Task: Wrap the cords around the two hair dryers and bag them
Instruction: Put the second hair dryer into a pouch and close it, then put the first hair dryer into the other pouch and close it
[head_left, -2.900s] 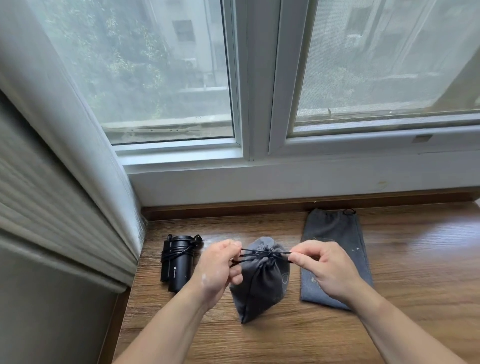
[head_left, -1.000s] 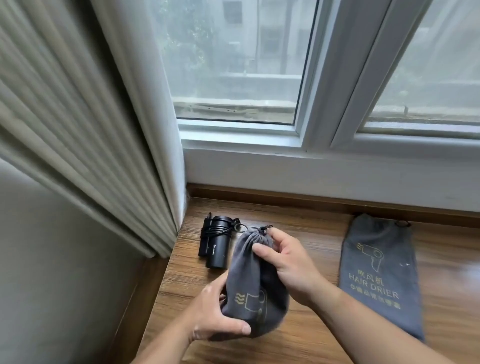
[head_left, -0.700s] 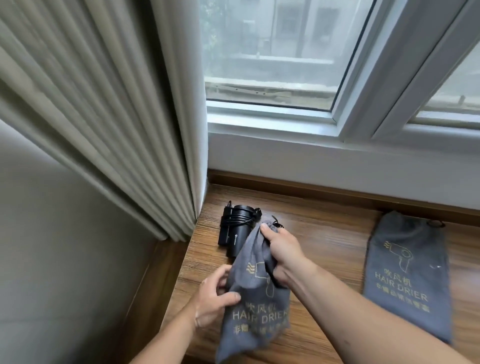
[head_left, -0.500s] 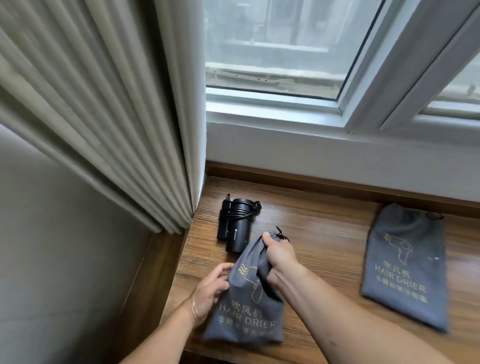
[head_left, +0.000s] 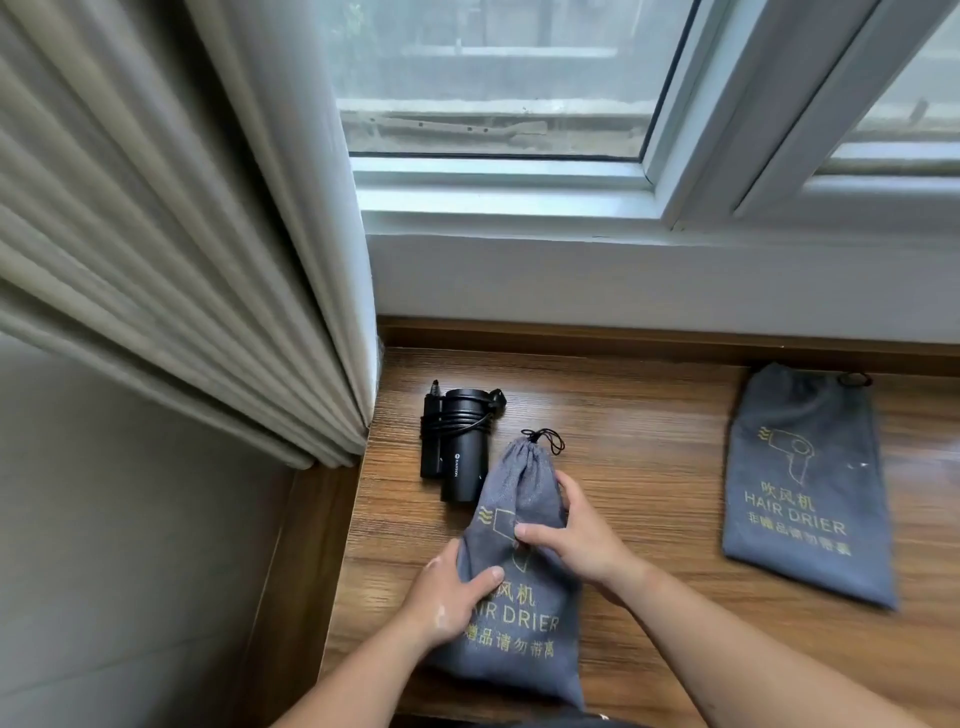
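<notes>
- One dryer looks bagged, judging by the bulge. The filled bag (head_left: 519, 613) lies on the wooden sill (head_left: 639, 467) at 6 o'clock in the view. Its drawstring (head_left: 543, 440) is cinched at the neck, which points to 12 o'clock.
- The second hair dryer (head_left: 464, 457), black, lies bare at 11 o'clock from that bag, just beside its neck and near the curtain (head_left: 182, 234). Its cord (head_left: 457, 423) is already wound round the barrel.
- The empty bag (head_left: 802, 499) lies flat at 3 o'clock, well apart from the filled one.
- About half the task seems done. What remains is slipping the wrapped dryer into the empty bag and pulling it closed.
- The left hand (head_left: 447, 592) clasps the filled bag's left flank with the thumb laid across the front. Its fingers are hidden behind the cloth.
- The right hand (head_left: 574, 535) grips the bag's middle from the right, thumb pressing the front and fingers curled round the side.
</notes>
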